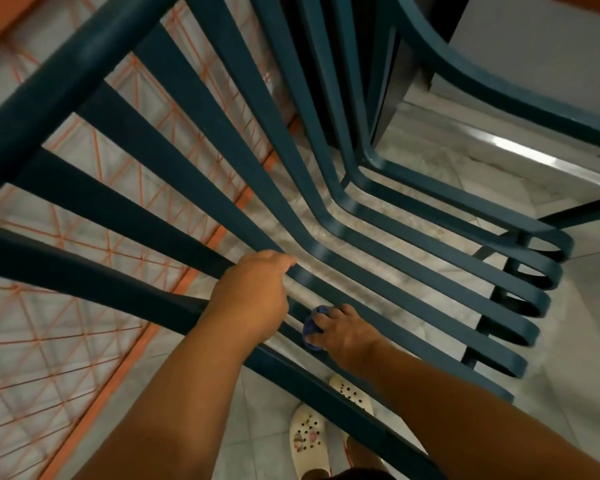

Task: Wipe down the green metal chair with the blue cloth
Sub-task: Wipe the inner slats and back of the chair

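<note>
Both arms reaching down and forward, both hands busy

Left hand [253, 292] sits knuckles-up, fingers curled over and out of sight, gripping a slat, forearm running back to the lower left; right hand [343, 332] is lower and just beside it, fingers [329, 315] bent round the blue cloth [312, 329] and holding it bunched against a slat, wrist angled, bare forearm stretching away to the lower right corner
</note>
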`<state>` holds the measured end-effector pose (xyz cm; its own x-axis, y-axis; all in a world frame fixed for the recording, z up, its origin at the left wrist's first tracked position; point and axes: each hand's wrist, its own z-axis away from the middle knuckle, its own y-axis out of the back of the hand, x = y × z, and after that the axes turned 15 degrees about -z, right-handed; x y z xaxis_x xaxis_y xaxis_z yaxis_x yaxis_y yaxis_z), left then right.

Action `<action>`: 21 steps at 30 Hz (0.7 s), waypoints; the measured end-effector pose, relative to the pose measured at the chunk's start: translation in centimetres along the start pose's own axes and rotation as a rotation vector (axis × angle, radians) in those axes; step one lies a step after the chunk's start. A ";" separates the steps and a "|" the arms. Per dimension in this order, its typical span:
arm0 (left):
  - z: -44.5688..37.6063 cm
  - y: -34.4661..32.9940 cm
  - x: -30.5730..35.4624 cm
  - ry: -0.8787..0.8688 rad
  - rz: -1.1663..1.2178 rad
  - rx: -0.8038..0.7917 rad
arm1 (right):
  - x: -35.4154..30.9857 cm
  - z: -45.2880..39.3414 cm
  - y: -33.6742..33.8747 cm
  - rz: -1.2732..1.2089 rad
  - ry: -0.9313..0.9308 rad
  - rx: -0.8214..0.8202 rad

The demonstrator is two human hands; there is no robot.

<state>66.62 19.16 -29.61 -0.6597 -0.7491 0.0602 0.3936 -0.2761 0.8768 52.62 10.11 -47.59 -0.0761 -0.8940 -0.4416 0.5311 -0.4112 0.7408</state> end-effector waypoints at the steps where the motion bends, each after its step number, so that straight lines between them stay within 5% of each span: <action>1: 0.0 -0.1 0.3 -0.004 -0.007 -0.005 | 0.3 0.7 -0.3 -0.017 -0.004 -0.005; 21: 2.3 -3.4 5.2 -0.126 -0.115 -0.089 | 5.9 15.0 -4.5 -0.092 0.001 -0.063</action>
<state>60.39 17.60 -31.18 -0.7761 -0.6301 0.0263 0.3627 -0.4118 0.8360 37.15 4.00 -45.95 -0.1264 -0.8525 -0.5072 0.5735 -0.4800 0.6639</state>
